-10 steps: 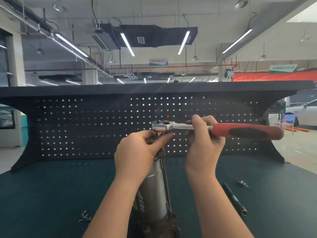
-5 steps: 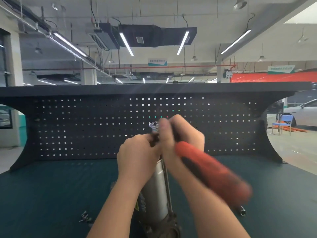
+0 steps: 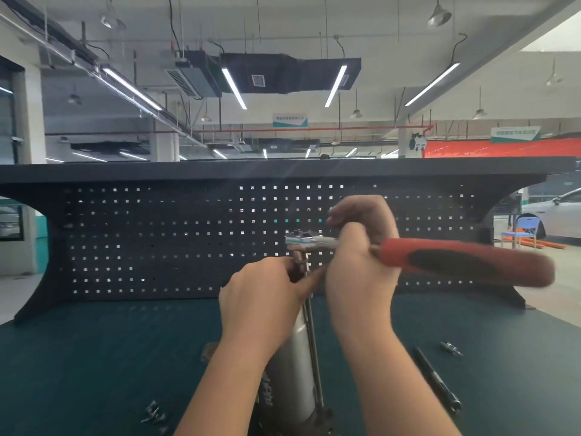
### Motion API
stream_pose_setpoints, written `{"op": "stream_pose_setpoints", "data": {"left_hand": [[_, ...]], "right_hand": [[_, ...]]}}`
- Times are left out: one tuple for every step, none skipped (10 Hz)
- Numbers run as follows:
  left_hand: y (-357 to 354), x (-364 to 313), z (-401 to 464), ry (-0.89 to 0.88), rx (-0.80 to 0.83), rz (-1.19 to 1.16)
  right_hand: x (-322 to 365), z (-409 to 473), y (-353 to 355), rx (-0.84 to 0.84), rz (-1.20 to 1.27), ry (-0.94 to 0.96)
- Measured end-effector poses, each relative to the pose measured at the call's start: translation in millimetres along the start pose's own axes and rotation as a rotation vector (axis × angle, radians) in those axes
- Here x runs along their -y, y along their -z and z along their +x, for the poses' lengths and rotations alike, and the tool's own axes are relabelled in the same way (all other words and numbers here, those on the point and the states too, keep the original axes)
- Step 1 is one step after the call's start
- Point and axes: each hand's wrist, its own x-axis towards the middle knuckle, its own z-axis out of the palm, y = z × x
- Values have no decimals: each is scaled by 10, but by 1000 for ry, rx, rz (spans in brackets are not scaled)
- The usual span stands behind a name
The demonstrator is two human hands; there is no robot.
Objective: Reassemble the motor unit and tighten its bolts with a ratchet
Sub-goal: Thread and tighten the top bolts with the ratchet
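1. Near the tabletop's (image 3: 94, 357) front edge, midway along, my left hand (image 3: 261, 297) grips the upright motor unit (image 3: 292, 372).
2. Right hand (image 3: 358, 262) wraps the ratchet (image 3: 440, 259), seated on the top bolt.
3. Tightening step; next, probably another steady swing.

The motor unit (image 3: 294, 369) stands upright on the green worktop (image 3: 94, 366), its upper end wrapped by the left hand (image 3: 261, 305). The right hand (image 3: 361, 262) grips the shaft of the ratchet (image 3: 456, 261), whose head sits atop the unit, red handle pointing right. A dark rod (image 3: 437, 380) and small bolts (image 3: 451, 348) lie to the right.
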Motion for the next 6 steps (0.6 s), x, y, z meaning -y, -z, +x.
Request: {"op": "stream_pose_setpoints", "data": {"left_hand": [[-45,56,-20,-43,-33,53],[-147,164,-109,5,-31,-94],[-65,70,-84,-44,-57,-1],[-16,3,-12,-58,-29,10],[-37,9,-34,-55,-43,-110],[-24,-26,-58,-73,-60,-90]], "right_hand": [[27,-108,-205,245,-350,51],[96,-443,-390,183,-486,350],[35,-375,-271,201,-482,408],[-55,-116,-59,77,-290,255],[-212,21,121,-11,93,-129],[-302,68,177,-56,378,-382]]}}
